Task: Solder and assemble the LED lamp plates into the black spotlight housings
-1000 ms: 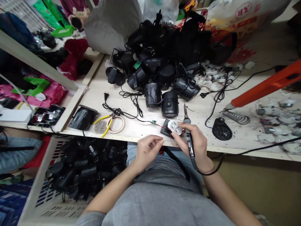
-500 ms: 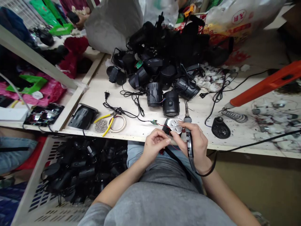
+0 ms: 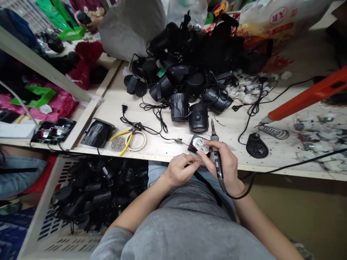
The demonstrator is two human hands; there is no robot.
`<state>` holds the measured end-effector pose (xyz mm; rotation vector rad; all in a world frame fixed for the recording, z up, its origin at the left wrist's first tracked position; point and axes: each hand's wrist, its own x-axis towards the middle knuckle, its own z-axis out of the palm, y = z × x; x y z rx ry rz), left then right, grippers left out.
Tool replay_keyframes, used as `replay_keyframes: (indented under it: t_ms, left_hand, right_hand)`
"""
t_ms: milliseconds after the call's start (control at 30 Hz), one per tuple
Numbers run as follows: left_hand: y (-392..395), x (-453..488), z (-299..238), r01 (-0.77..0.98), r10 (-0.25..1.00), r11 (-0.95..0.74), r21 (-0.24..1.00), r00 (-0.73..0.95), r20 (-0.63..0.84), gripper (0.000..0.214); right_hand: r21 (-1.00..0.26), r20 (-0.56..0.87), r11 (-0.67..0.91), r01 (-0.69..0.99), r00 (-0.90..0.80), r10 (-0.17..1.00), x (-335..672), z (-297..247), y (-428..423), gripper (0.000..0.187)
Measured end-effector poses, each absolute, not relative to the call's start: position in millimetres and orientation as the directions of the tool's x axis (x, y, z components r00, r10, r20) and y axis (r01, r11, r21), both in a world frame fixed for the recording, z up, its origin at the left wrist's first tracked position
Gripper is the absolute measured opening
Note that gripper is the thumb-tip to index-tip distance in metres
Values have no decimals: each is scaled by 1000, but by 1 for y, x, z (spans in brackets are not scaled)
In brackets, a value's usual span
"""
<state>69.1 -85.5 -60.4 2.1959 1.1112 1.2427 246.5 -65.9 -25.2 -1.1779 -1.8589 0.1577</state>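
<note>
My right hand [image 3: 224, 164] grips a soldering iron [image 3: 217, 155], its metal tip pointing up and away from me. Thumb and fingers of that hand also touch a round whitish disc [image 3: 200, 144] with several marks or holes, which lies against a black housing [image 3: 191, 147] at the table edge. My left hand [image 3: 182, 168] is closed in a pinch just left of the disc, on a thin wire [image 3: 201, 168] that is partly hidden by the fingers. A small green circuit board [image 3: 178, 141] with a red wire running towards the disc lies beyond my left hand.
Black lamp housings [image 3: 179, 107] are heaped at the back. Yellow-handled pliers [image 3: 126, 144], a tape roll [image 3: 143, 138] and small screws [image 3: 118, 143] lie left. An orange tool [image 3: 306, 97], a coiled stand [image 3: 273, 132] and small motors [image 3: 311, 126] are right. A crate [image 3: 48, 216] stands below.
My left hand has turned slightly, its fingers curling closer together near the disc. The soldering iron has shifted a little to the left, still in my right hand. The view has moved slightly.
</note>
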Motion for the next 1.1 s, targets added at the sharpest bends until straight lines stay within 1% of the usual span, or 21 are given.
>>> replay_keyframes:
  t_ms: [100,167,233,300,333,400,433,500,533,600,733,833,967,1100]
  left_hand:
    - [-84,73,-53,384,767,-642,664,304,565,22]
    - [-86,76,-45,339,780,-625,704,239,578,20]
    - [-90,80,-39,276,822,-569,775,154,548,17]
    - [-94,83,-35,193,889,-458,868,77,452,12]
    - [-96,84,-34,147,925,-379,913,40,378,10]
    - [-98,86,-35,50,982,-182,982,-36,184,9]
    - [-98,87,-36,-6,995,-79,997,-69,78,11]
    - [-97,89,-40,-111,988,91,990,-112,-104,18]
    - [-97,91,-42,-152,979,147,977,-122,-166,22]
    - [-95,94,-43,-202,965,206,958,-121,-233,28]
    - [-90,98,-40,-251,950,274,928,-76,-302,37]
    - [-86,100,-37,-293,929,322,900,-84,-360,42]
    - [-83,101,-35,-311,907,369,876,-87,-413,41]
    - [-83,99,-36,-318,907,372,872,-75,-414,39]
  right_hand:
    - [-520,624,553,651,-152,766,250,-28,-65,33]
    - [-515,627,574,637,-177,758,253,-30,-63,34]
    - [-513,621,597,616,-213,754,256,-33,-61,33]
    - [-513,616,622,592,-251,747,259,-37,-59,32]
    - [-511,616,633,581,-266,741,260,-39,-58,30]
    - [-497,626,653,572,-284,726,261,-43,-56,29]
    - [-486,633,659,574,-288,719,261,-45,-56,29]
    - [-461,646,665,588,-291,705,262,-48,-56,30]
    - [-450,653,666,595,-289,700,262,-49,-56,31]
    - [-437,662,665,606,-283,693,262,-50,-56,31]
    - [-449,660,673,587,-290,693,264,-50,-57,31]
    - [-463,647,678,571,-305,699,265,-50,-57,32]
    - [-460,634,677,575,-321,704,266,-49,-57,32]
    - [-459,642,682,569,-318,698,266,-48,-57,32]
